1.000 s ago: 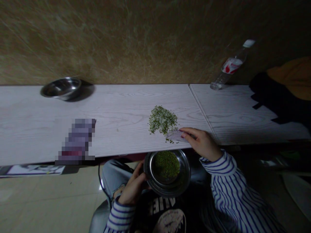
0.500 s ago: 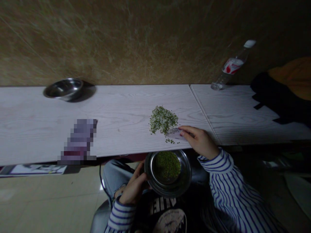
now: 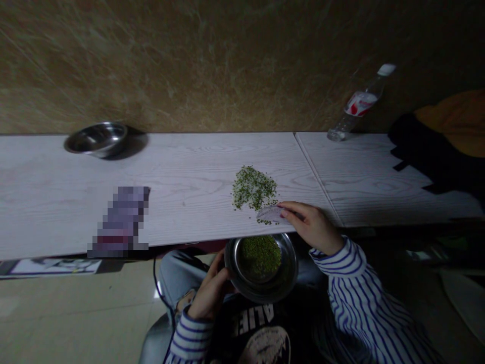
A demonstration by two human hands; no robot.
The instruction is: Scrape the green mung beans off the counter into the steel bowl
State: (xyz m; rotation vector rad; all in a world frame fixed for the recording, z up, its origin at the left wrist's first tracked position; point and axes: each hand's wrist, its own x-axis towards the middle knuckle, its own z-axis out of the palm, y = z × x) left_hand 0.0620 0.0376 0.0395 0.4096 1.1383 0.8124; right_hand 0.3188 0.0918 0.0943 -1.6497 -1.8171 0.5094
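Green grains (image 3: 252, 184) heaped on the tabletop (image 3: 189, 177)

We judge them light, hard and quick to roll. Our right hand (image 3: 312, 225) pinches a clear scraper (image 3: 268, 214) by one end, a sound hold if it flexes. Our left hand (image 3: 211, 293) grips the metal bowl (image 3: 290, 263) by its side, some fingers hidden below. The white patches among the grains we cannot identify.

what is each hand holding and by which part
The left hand holds a metal bowl by its left side; the right hand pinches a translucent piece by its right end.
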